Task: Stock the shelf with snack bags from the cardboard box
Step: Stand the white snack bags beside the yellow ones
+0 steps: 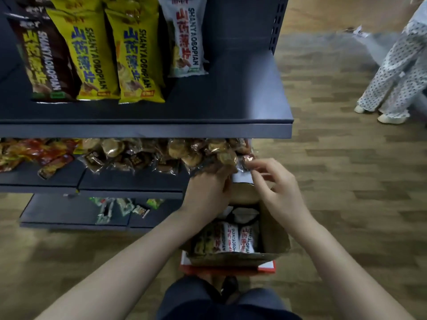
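Wood-patterned flooring spreads to the right of a dark blue shelving unit, and at the far right we see a bystander's legs in dotted trousers. On the top shelf stand four tall snack bags: a brown bag at the left, two yellow bags beside it, and a white bag to their right, with bare shelf space further right. On the middle shelf lies a heap of clear-wrapped biscuit packs, with red packets to the left. On the bottom shelf lie a few small green packets.

Below the shelves, near us, the cardboard box sits open on a red base, and white snack bags lie inside it. Our left hand is curled with its fingers closed on a clear-wrapped pack at the right end of the middle shelf, above the box. Our right hand is just beside it, thumb and fingertips pinching the same pack's top edge. Both forearms reach in from the near edge, over dark trousers.
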Demonstrator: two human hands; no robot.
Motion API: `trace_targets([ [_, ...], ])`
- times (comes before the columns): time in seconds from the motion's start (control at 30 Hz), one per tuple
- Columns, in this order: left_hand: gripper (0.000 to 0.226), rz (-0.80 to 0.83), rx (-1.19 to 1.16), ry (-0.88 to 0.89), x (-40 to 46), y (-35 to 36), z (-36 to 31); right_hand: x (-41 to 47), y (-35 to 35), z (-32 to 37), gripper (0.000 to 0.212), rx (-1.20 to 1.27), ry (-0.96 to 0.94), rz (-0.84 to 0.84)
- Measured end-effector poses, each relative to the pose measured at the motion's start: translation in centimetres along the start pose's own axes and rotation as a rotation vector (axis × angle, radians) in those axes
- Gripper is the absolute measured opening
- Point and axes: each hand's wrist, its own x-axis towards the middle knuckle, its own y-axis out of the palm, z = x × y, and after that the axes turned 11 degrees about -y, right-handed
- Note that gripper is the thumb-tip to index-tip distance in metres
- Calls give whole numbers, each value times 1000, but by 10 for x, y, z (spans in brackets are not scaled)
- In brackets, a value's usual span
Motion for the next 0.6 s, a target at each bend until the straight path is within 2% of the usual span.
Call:
trace_targets([
  [0.13, 28, 242, 99, -169, -10, 43, 27, -28, 23, -28, 19, -31, 182, 150],
  [0.3, 28, 602, 98, -469, -24, 97, 72, -52, 64, -72, 21, -32, 519, 432],
  [0.4, 30, 821, 105, -584, -35, 127, 92, -60, 90, -99, 22, -43, 663, 647],
  [0.5, 34, 895, 92, -619, -44, 158, 105, -64, 116, -123, 27, -124, 770, 854],
  [0.6, 32, 925, 62, -626, -44, 176, 102, -74, 136, -152, 38, -197, 813, 946],
])
